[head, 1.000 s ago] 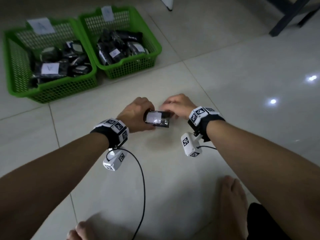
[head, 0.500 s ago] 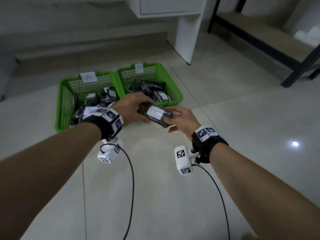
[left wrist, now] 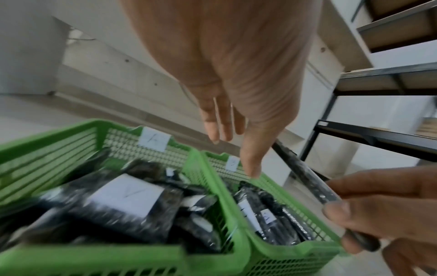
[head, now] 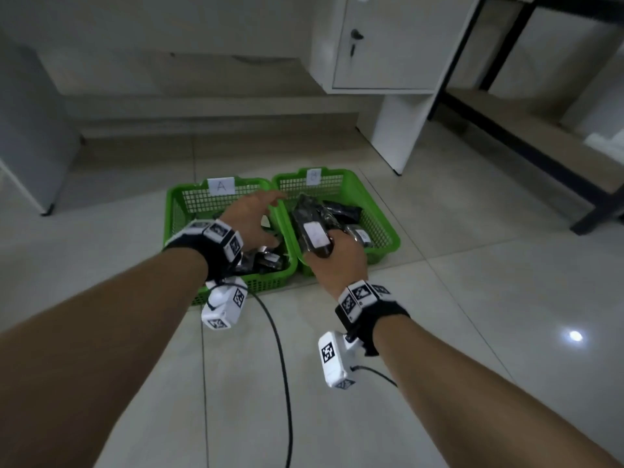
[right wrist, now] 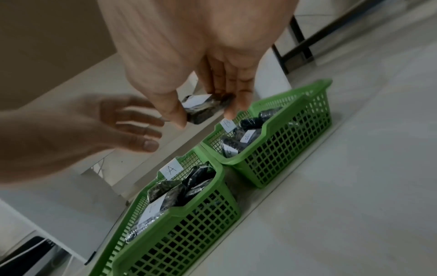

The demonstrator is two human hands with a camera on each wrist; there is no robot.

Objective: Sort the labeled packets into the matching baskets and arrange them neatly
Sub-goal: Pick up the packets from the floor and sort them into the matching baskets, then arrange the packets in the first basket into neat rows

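Two green baskets stand side by side on the floor. Basket A (head: 175, 211) on the left and basket B (head: 381, 228) on the right each hold several dark packets with white labels. My right hand (head: 334, 255) grips a dark packet (head: 312, 236) with a white label, held over the near-left part of basket B. The same packet (right wrist: 203, 108) shows pinched between thumb and fingers in the right wrist view. My left hand (head: 251, 217) hovers over basket A with fingers spread, holding nothing. A large labeled packet (left wrist: 123, 198) lies on top in basket A.
A white cabinet (head: 388, 45) stands behind the baskets at the right. A black-framed shelf (head: 526, 136) runs along the far right. A black cable (head: 280, 366) trails across the tiled floor between my arms. A grey unit (head: 30, 146) stands at the far left.
Both hands rose from the floor and moved forward to the baskets. My left hand let go of the packet and spread over basket A; my right hand alone carries it over basket B.
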